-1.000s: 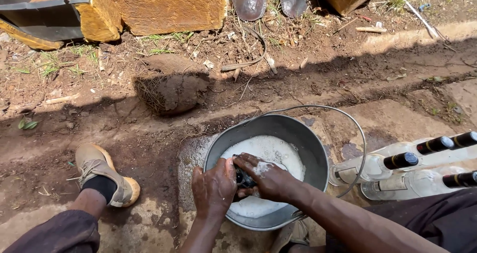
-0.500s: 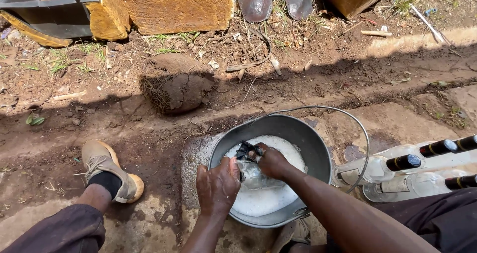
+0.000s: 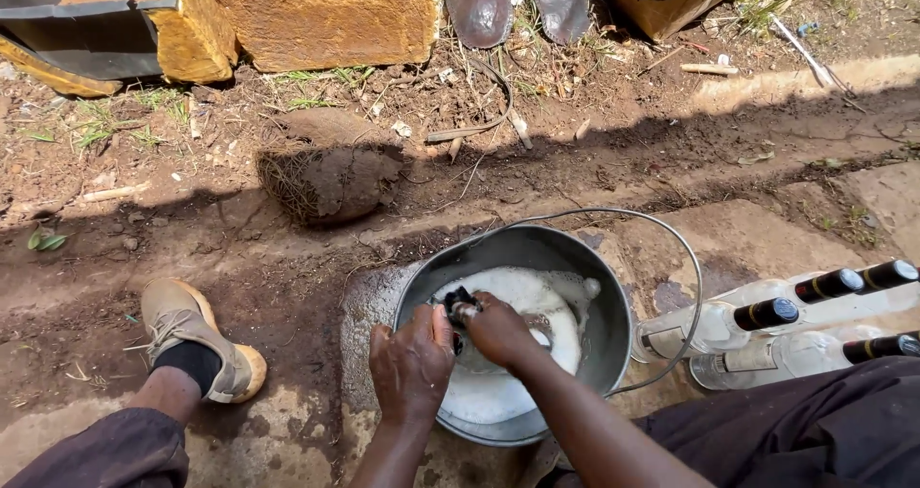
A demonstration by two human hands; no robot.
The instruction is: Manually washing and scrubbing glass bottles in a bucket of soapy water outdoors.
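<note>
Both hands work over the foamy metal basin (image 3: pixel 594 287) at lower centre: my right hand (image 3: pixel 498 330) grips a dark bottle (image 3: pixel 458 306), my left hand (image 3: pixel 412 363) closes on its base. Washing looks midway; several clear bottles (image 3: pixel 757 330) lie at right.

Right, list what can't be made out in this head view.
- What the right hand holds over the metal basin: a small dark thing, mostly covered by fingers and foam.
- The basin's bottom: hidden under the foam.
- The left hand palm side: turned away, so any grip on the rim cannot be told.
- The clear bottles with dark caps: cut off by the right edge and the dark trouser leg.
</note>
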